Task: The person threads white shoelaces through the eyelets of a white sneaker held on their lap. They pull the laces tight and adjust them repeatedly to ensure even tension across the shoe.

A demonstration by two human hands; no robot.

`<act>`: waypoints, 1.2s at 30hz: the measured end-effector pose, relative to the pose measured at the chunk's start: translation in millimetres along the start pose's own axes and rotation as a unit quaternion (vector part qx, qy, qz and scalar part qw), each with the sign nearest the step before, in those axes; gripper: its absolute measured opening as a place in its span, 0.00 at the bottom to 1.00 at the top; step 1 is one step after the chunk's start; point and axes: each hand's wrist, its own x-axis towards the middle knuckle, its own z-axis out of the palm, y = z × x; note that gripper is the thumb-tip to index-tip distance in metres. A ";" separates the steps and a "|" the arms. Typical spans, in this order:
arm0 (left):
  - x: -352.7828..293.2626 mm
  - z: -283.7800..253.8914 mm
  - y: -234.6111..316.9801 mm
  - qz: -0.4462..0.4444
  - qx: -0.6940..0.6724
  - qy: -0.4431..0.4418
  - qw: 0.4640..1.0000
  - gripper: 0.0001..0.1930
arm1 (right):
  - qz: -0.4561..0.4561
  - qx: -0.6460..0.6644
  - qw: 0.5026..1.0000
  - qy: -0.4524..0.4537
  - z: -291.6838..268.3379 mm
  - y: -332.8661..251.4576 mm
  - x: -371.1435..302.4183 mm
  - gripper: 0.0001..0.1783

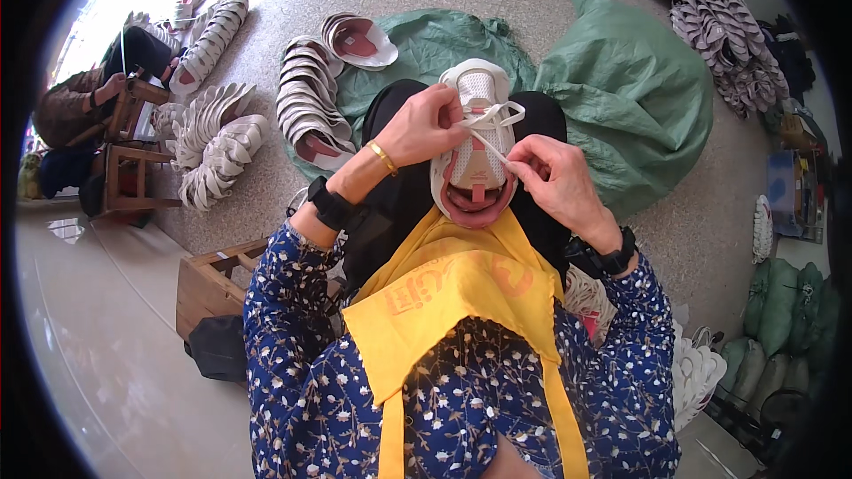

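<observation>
A white and pink sneaker upper (479, 111) rests on my lap, its toe pointing away from me and its pink-lined opening toward me. A white shoelace (493, 149) runs across its tongue and lower eyelets. My left hand (426, 127) is closed at the left edge of the upper, its fingertips pinching lace beside the eyelets. On the right, my right hand (557, 179) pinches the lace between thumb and forefinger and holds it taut. Below the upper, a yellow apron (453, 302) covers my lap.
Nested rows of shoe uppers (311, 98) lie on a green sheet (426, 35) at the far left. A bulging green sack (630, 106) sits at the right. A wooden stool (209, 288) stands near my left elbow. Another person (84, 115) sits at the left edge.
</observation>
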 end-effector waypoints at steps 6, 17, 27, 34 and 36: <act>8.0 8.7 3.5 0.155 0.128 0.129 0.971 0.08 | 0.013 0.007 1.000 0.010 3.3 4.0 -1.0 0.06; 3.4 2.1 4.6 0.093 0.008 0.012 0.996 0.06 | 0.048 0.059 0.997 0.000 3.6 16.6 -0.2 0.06; 2.6 1.3 1.0 0.010 0.016 0.008 1.000 0.09 | 0.015 -0.011 1.000 0.019 -16.8 8.6 -9.4 0.05; -5.5 10.0 -5.6 0.080 0.016 0.057 0.995 0.10 | 0.110 0.032 0.993 0.001 -38.1 24.1 -22.3 0.04; -9.5 12.7 -7.2 0.083 0.018 0.076 0.993 0.10 | 0.094 0.036 0.995 0.016 -34.0 20.7 -13.4 0.04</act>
